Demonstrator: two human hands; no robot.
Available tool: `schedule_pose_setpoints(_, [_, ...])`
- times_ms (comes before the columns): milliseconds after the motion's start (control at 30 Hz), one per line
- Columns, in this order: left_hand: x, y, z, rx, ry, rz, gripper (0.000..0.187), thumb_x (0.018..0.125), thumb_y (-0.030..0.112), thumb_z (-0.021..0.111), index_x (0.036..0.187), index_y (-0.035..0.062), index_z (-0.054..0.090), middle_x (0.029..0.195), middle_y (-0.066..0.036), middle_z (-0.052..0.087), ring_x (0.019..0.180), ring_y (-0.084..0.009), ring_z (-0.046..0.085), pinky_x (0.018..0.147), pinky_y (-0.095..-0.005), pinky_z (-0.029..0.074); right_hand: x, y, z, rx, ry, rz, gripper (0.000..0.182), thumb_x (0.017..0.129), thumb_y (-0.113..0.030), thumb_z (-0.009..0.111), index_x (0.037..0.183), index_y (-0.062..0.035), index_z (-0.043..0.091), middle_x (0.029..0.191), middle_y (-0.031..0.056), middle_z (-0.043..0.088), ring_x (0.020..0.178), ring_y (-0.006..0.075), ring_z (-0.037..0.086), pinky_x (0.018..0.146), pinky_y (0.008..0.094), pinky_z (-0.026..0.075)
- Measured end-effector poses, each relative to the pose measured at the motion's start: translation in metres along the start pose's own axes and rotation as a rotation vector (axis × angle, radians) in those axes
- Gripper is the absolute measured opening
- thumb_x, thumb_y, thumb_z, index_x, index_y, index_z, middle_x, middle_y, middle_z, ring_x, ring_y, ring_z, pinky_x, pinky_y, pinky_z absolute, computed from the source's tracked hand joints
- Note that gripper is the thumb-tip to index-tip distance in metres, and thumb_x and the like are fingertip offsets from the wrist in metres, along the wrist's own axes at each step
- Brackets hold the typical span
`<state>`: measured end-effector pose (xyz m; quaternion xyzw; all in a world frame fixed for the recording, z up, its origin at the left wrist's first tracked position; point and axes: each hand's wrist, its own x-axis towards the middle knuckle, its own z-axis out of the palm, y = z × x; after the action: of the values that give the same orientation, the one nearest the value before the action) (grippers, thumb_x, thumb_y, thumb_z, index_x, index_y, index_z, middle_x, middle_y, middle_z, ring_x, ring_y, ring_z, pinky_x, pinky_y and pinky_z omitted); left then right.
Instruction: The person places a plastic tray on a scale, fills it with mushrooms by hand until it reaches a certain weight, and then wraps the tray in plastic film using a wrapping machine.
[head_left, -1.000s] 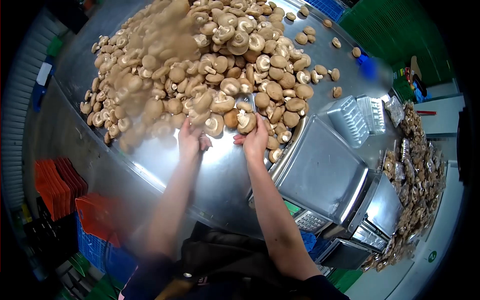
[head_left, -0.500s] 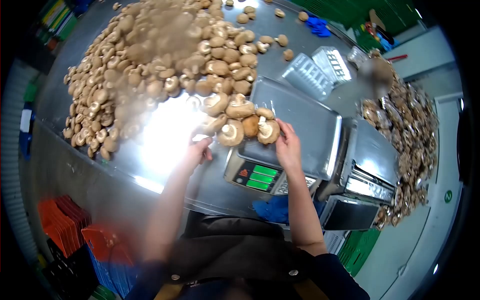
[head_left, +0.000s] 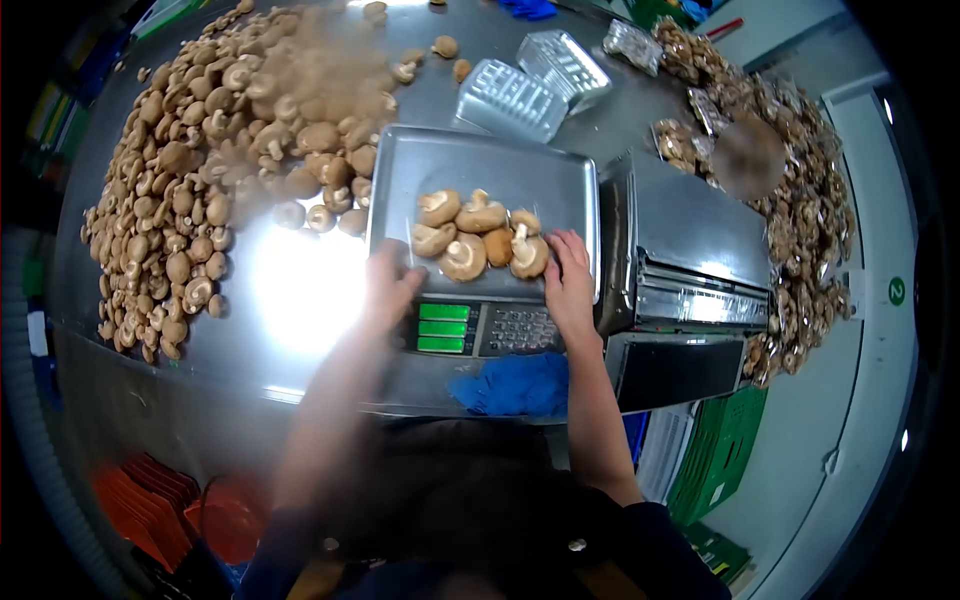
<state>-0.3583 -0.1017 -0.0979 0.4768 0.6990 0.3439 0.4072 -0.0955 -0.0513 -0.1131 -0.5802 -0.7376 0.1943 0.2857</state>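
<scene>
A group of brown mushrooms (head_left: 463,257) sits over the scale's metal pan (head_left: 545,170), packed together in what looks like a clear tray, its edges hard to make out. My left hand (head_left: 390,287) is at the left end of this tray, blurred, thumb and fingers closed on its edge. At the right end my right hand (head_left: 569,283) grips the edge beside the rightmost mushroom. Below the pan, the scale shows a lit green display (head_left: 443,328) and a keypad (head_left: 520,330).
A large mushroom heap (head_left: 165,200) covers the left of the metal table (head_left: 240,345). Empty clear trays (head_left: 512,98) lie behind the scale. To the right stand a wrapping machine (head_left: 695,225) and many wrapped packs (head_left: 800,230). A blue cloth (head_left: 515,385) lies before the scale.
The mushrooms have moved with both hands from the left edge of the scale to over the middle of its pan. The view has shifted to the right.
</scene>
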Motion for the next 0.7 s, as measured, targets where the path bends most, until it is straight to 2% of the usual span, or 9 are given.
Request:
schedule_pose_setpoints(67, [-0.003,-0.006,-0.007,-0.076,0.107,-0.052,0.029,0.085,0.007,0.063,0.111,-0.0044,0.054,0.074,-0.010,0.062,0.048,-0.0143,0.058,0.041,-0.0283,0.044,-0.005,0.007,-0.006,0.108,-0.009,0.003,0.028,0.092,-0.007,0.046,0.116,0.0016,0.056,0.126,0.0182,0.052,0.126,0.0359,0.041,0.107,0.0412,0.032])
schedule_pose_setpoints(133, [0.002,-0.007,-0.032,0.077,0.108,0.075,0.026,0.087,0.008,0.061,0.110,-0.0036,0.055,0.079,-0.009,0.064,0.055,-0.0134,0.060,0.047,-0.0260,0.047,-0.012,0.012,-0.009,0.148,0.034,0.043,0.029,0.094,-0.010,0.045,0.119,0.0013,0.056,0.121,0.0192,0.056,0.118,0.0350,0.050,0.102,0.0395,0.038])
schedule_pose_setpoints(200, [0.012,-0.006,-0.039,0.203,0.320,0.323,0.027,0.089,0.008,0.059,0.114,-0.0024,0.055,0.085,-0.009,0.066,0.071,-0.0143,0.064,0.061,-0.0260,0.050,-0.013,0.007,-0.017,0.251,0.036,0.145,0.029,0.095,-0.012,0.045,0.120,0.0008,0.055,0.119,0.0193,0.057,0.115,0.0342,0.053,0.098,0.0383,0.041])
schedule_pose_setpoints(233, [0.009,0.014,-0.041,0.014,0.283,0.205,0.036,0.087,0.019,0.061,0.118,0.0014,0.056,0.100,-0.011,0.066,0.093,-0.0200,0.063,0.075,-0.0347,0.051,-0.013,0.004,-0.020,0.259,0.067,0.166,0.031,0.096,-0.015,0.046,0.122,-0.0005,0.054,0.116,0.0186,0.059,0.110,0.0326,0.056,0.095,0.0365,0.043])
schedule_pose_setpoints(267, [0.013,0.014,-0.035,-0.148,0.278,0.249,0.039,0.086,0.021,0.063,0.120,0.0021,0.056,0.104,-0.011,0.065,0.100,-0.0186,0.061,0.082,-0.0353,0.049,-0.012,-0.002,-0.023,0.317,0.105,0.180,0.035,0.095,-0.020,0.050,0.126,-0.0024,0.052,0.118,0.0180,0.057,0.111,0.0314,0.056,0.094,0.0364,0.043])
schedule_pose_setpoints(333, [0.015,0.030,-0.020,-0.155,0.301,0.268,0.042,0.086,0.022,0.063,0.122,0.0034,0.056,0.114,-0.014,0.061,0.109,-0.0216,0.057,0.090,-0.0370,0.046,-0.008,-0.014,-0.032,0.296,0.030,0.174,0.046,0.091,-0.025,0.058,0.130,-0.0028,0.047,0.123,0.0166,0.053,0.111,0.0302,0.055,0.092,0.0364,0.044])
schedule_pose_setpoints(400, [0.028,0.028,-0.005,0.058,0.309,0.512,0.044,0.085,0.023,0.065,0.124,0.0045,0.055,0.124,-0.016,0.057,0.114,-0.0267,0.055,0.096,-0.0370,0.043,-0.009,-0.024,-0.037,0.178,-0.047,0.082,0.055,0.086,-0.026,0.064,0.132,-0.0028,0.045,0.125,0.0156,0.051,0.109,0.0292,0.055,0.092,0.0366,0.045])
schedule_pose_setpoints(533, [0.030,0.066,0.022,0.172,0.217,0.646,0.040,0.086,0.020,0.063,0.121,0.0030,0.057,0.127,-0.017,0.055,0.128,-0.0328,0.044,0.106,-0.0401,0.034,-0.014,-0.023,-0.029,0.174,-0.136,0.070,0.068,0.077,-0.025,0.074,0.133,-0.0021,0.043,0.127,0.0144,0.048,0.106,0.0273,0.055,0.092,0.0376,0.045])
schedule_pose_setpoints(700, [0.063,0.090,0.064,0.554,-0.055,0.794,0.040,0.079,0.012,0.062,0.118,0.0052,0.058,0.119,-0.016,0.058,0.125,-0.0349,0.046,0.109,-0.0471,0.029,-0.013,-0.019,-0.018,0.199,-0.081,0.050,0.062,0.078,-0.017,0.073,0.131,-0.0031,0.045,0.111,0.0159,0.056,0.106,0.0329,0.052,0.091,0.0382,0.042])
